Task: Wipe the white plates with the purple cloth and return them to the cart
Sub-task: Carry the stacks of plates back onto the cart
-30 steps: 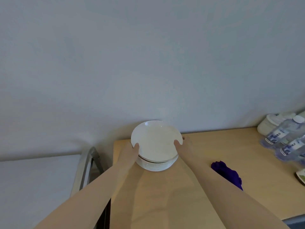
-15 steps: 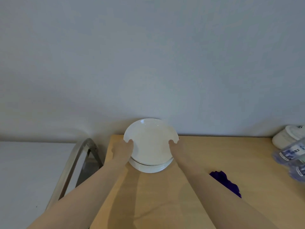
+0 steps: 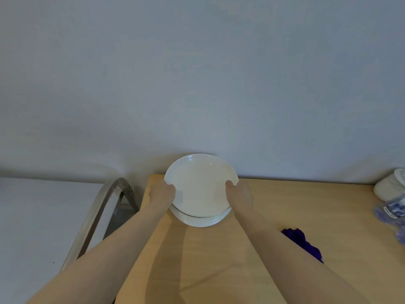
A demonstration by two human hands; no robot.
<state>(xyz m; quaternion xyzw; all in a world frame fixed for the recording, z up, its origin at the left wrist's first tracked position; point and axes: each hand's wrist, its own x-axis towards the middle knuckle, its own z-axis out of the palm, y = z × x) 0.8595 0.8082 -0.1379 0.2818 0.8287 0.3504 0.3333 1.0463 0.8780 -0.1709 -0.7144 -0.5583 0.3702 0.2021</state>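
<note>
**Both hands on the top plate of the stack**

At far left a curved metal frame [image 3: 96, 218] stands beside the wooden table [image 3: 219, 260]. The left hand [image 3: 161, 193] grips the left rim of the top white plate [image 3: 200, 185], thumb hooked over the edge, fingers hidden beneath. That plate is tipped, its far edge raised against the wall, its near edge over the stack of white plates [image 3: 201, 220] standing on the table by the wall. The right hand [image 3: 240, 193] grips the plate's right rim in the same way, thumb on top. The top plate holds nothing. Right of the right forearm, the purple cloth [image 3: 303, 242] lies crumpled on the table, apart from the stack. At the far right edge sit a white lidded container [image 3: 390, 186], contents unseen, and a blurred water bottle [image 3: 394, 210].
</note>
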